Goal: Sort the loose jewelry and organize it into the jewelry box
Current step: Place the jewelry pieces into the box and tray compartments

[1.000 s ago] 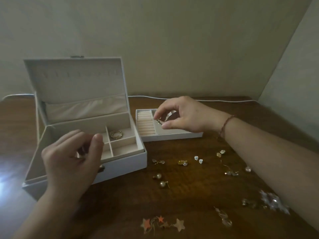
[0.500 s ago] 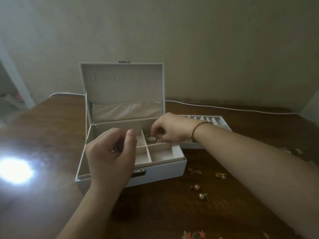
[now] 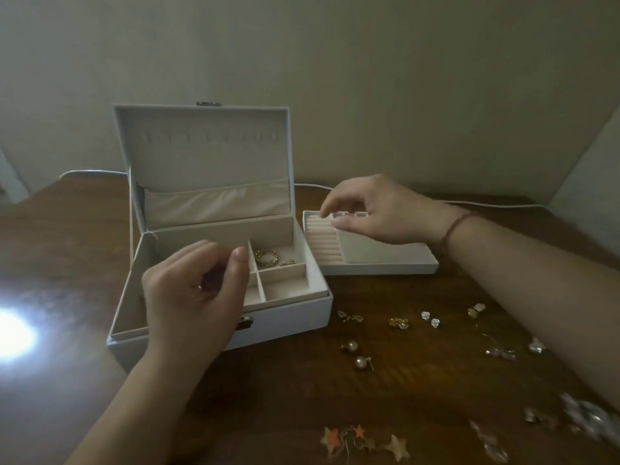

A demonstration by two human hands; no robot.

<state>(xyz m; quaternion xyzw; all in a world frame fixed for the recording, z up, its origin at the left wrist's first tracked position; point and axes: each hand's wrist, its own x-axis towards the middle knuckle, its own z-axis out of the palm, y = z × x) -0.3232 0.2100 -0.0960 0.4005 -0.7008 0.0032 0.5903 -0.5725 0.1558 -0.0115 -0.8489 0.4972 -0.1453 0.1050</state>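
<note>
The white jewelry box (image 3: 288,313) stands open with its lid up. Gold rings (image 3: 265,257) and a small gold piece (image 3: 288,262) lie in its back right compartment. My left hand (image 3: 194,297) hovers over the box's front with fingers curled toward the thumb; something dark glints inside, unclear what. To the right sits the removable tray (image 3: 379,268) with ring rolls. My right hand (image 3: 375,213) hangs above that tray, fingers relaxed and holding nothing. Loose pieces lie on the table: pearl earrings (image 3: 355,354), a gold earring (image 3: 398,322), white flower studs (image 3: 430,319) and star earrings (image 3: 364,443).
A white cable (image 3: 496,204) runs along the back of the wooden table (image 3: 302,397), close to the wall. Crystal pieces (image 3: 587,417) lie at the front right under my right forearm. A bright glare (image 3: 13,333) marks the table's left side.
My right hand carried a small gold piece from the tray to the box's back right compartment, let it go, and has moved back above the tray. My left hand stayed curled over the box.
</note>
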